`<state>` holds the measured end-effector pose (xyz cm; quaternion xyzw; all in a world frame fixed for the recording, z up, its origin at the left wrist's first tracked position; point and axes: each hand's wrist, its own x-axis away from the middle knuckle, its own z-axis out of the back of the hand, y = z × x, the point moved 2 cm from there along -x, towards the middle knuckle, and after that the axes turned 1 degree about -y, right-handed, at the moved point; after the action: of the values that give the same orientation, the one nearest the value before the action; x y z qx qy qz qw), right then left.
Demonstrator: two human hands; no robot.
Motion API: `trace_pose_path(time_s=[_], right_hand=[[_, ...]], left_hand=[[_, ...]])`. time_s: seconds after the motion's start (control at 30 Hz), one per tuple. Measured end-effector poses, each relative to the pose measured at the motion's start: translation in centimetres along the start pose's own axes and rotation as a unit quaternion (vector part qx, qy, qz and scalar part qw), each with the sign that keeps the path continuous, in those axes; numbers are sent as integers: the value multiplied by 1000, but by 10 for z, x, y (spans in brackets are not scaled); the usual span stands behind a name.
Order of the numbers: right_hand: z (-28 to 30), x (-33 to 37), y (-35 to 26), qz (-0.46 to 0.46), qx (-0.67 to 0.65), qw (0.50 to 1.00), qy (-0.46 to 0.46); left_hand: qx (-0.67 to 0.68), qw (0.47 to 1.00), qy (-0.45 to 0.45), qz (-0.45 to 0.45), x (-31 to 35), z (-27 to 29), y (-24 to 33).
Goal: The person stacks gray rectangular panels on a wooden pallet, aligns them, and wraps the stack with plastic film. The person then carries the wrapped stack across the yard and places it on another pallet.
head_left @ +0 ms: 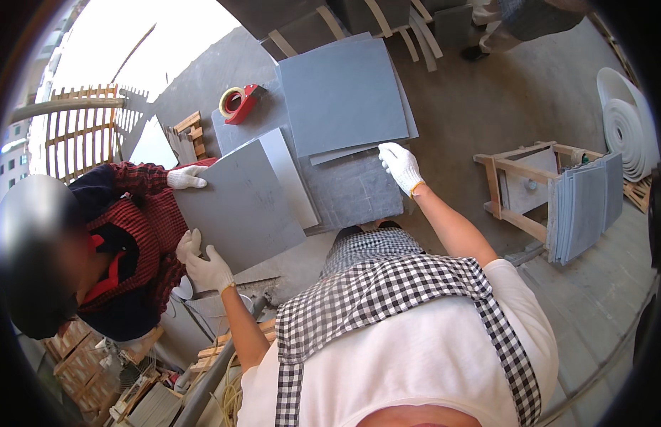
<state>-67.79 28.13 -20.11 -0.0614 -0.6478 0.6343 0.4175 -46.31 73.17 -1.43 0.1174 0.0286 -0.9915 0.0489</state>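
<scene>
My left hand (pixel 211 272), in a white glove, grips the near left edge of a flat grey panel (pixel 238 206). Just beyond it, a second white glove shape overlaps the same edge; whose it is I cannot tell. A co-worker's gloved hand (pixel 187 178) holds the panel's far left corner. Beneath this panel lies a paler sheet (pixel 287 176). My right hand (pixel 400 166), also white-gloved, is by the near right corner of a stack of grey panels (pixel 344 92). Its fingers are loosely bent, with nothing visible in them; whether they touch the stack is unclear.
A grey work surface (pixel 355 196) bears the panels and a red tape dispenser (pixel 240 103). To the right, more panels (pixel 583 206) lean against a wooden frame (pixel 519 160), near a white foam roll (pixel 626 135). The co-worker (pixel 131 242) stands at left; another person (pixel 522 21) is far off.
</scene>
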Motion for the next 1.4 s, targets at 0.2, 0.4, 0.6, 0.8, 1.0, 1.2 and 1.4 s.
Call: trace_pose_path(time_s=[0.2, 0.4, 0.6, 0.8, 1.0, 1.2, 1.4], right_hand=[[12, -25, -29, 317, 409, 830, 209], [6, -74, -22, 222, 588, 760, 164], [-86, -83, -49, 277, 566, 772, 82], [-190, -60, -65, 359, 490, 792, -59], [-124, -25, -43, 413, 495, 742, -180], [19, -44, -28, 256, 554, 784, 112], [-2, -99, -48, 265, 587, 756, 117]], left_hand=[[178, 957, 5, -231, 43, -19, 117], [254, 903, -128, -322, 106, -52, 185], [254, 901, -194, -293, 130, -69, 170], [307, 909, -208, -192, 98, -88, 171], [502, 804, -320, 1, 60, -117, 190], [414, 839, -337, -109, 33, -132, 245], [303, 871, -342, -181, 33, -144, 272]])
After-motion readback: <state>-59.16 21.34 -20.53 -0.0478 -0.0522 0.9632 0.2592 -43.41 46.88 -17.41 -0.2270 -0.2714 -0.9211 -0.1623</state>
